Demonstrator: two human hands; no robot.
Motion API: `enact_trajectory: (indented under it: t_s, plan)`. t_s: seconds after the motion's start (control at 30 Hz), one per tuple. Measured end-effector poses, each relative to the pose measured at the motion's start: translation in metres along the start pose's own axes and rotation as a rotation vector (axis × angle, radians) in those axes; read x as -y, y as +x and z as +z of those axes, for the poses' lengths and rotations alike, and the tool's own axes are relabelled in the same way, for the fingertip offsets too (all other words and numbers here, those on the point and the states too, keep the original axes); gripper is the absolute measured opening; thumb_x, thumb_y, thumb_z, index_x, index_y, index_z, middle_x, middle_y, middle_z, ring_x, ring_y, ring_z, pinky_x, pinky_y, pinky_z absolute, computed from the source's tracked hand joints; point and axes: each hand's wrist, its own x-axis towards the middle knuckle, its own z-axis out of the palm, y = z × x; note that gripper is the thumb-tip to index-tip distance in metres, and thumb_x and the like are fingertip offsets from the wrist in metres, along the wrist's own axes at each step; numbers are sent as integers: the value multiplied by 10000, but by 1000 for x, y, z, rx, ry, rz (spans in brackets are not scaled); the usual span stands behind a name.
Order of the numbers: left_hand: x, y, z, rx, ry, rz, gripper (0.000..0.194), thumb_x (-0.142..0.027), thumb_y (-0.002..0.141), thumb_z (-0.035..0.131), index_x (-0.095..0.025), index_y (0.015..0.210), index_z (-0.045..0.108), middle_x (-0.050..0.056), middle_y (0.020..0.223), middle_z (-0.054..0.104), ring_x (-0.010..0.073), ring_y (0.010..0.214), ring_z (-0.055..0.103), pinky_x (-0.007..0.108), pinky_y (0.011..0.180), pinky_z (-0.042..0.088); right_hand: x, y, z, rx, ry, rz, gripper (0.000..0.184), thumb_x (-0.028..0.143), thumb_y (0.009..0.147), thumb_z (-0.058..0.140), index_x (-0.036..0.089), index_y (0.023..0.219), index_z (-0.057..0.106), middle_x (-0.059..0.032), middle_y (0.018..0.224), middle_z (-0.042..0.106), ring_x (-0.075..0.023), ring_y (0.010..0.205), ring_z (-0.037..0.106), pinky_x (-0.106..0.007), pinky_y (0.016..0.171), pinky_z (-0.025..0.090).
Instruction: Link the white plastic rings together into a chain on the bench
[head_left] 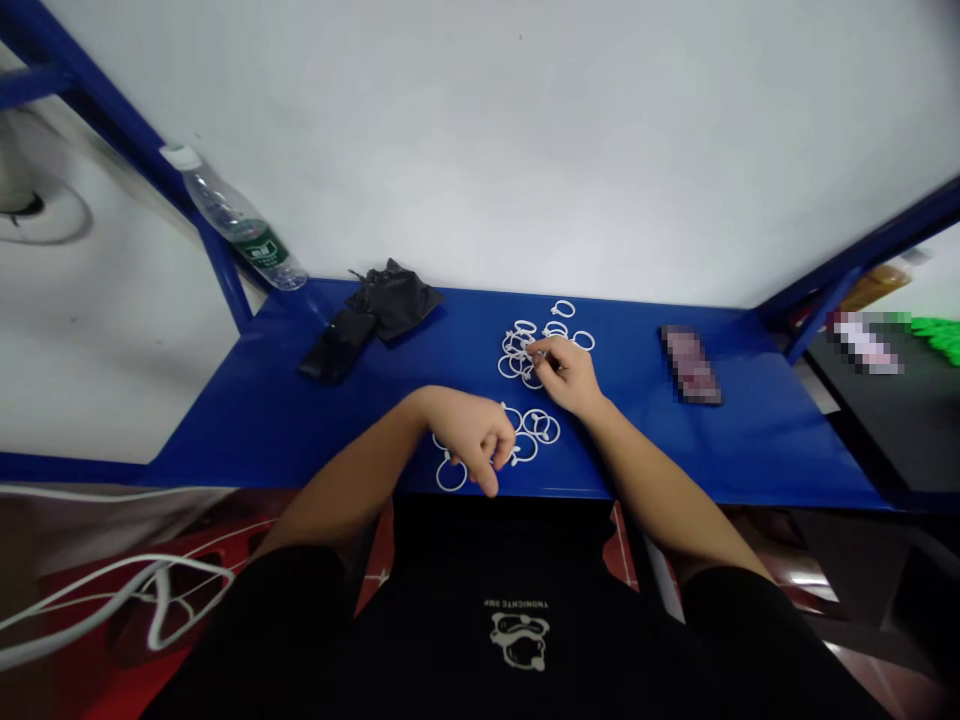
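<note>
Many thin white rings, each with a small nub like a curtain ring's eyelet, lie on a blue table point(600, 460) in two loose groups. My right hand point(568, 374) is at the far pile of rings point(511, 366), thumb and forefinger pinched together at its right side on what looks like one white ring. Over the near group of rings point(541, 426), my left hand point(471, 432) hangs palm down with loosely curled fingers, its thumb apart from them. Nothing shows in its grip, though its underside is hidden. One ring point(451, 474) lies by the table's front edge.
A black bag point(394, 300) and a dark pouch-like piece point(337, 345) lie at the left. Behind them a clear bottle with a green label point(259, 243) leans by the blue frame. A blurred-out phone-shaped object point(691, 365) rests on the right. The white wall point(510, 180) closes off the back.
</note>
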Motion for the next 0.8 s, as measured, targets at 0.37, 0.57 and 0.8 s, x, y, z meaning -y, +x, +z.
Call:
enact_trajectory:
  t_s: [0.37, 0.57, 0.8]
  plan:
    - [19, 79, 67, -790, 810, 354, 200, -316, 1023, 637, -219, 901, 762, 44, 884, 772, 194, 849, 724, 318, 743, 540, 1, 0, -1, 11, -2, 15, 196, 254, 985, 576, 241, 1060, 756, -38, 860, 744, -184, 675, 628, -340, 688, 528]
    - [46, 101, 49, -745, 1038, 538, 229, -353, 1023, 639, -227, 885, 771, 46, 842, 741, 198, 809, 684, 348, 741, 543, -2, 0, 1, -11, -12, 13, 209, 271, 1003, 572, 246, 1081, 765, -36, 862, 757, -194, 710, 661, -351, 716, 552]
    - [53, 84, 12, -807, 988, 444, 227, -359, 1022, 642, -230, 897, 780, 33, 880, 784, 184, 825, 720, 325, 774, 552, -7, 2, -4, -114, 2, 28, 262, 271, 1055, 523, 259, 1150, 767, -62, 1013, 802, -228, 896, 747, -388, 825, 587]
